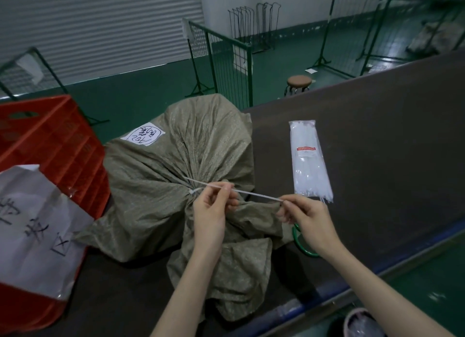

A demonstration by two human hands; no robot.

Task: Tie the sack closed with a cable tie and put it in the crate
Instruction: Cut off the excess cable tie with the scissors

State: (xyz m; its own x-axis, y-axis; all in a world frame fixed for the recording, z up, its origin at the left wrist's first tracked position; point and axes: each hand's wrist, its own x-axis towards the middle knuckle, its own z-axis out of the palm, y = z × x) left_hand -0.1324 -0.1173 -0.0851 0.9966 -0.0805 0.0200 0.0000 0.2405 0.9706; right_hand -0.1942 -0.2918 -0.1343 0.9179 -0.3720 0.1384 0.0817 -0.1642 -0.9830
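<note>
I see a long, dark surface (377, 140) with a blue edge on the side near me. On it lies a big grey-green sack (161, 185) with a white label, and just beside the sack on the left stands a red crate (50, 145) with a white paper sign on its side. To the right of the sack lies a clear pack of white cable ties (308, 158), and a green ring (302, 243) peeks out by the sack's edge.

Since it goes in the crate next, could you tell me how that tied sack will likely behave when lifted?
The sack will probably sag: its woven cloth is creased and slumped. It bulges full, so likely heavy. The cable tie at its neck seems not yet tight.
</note>
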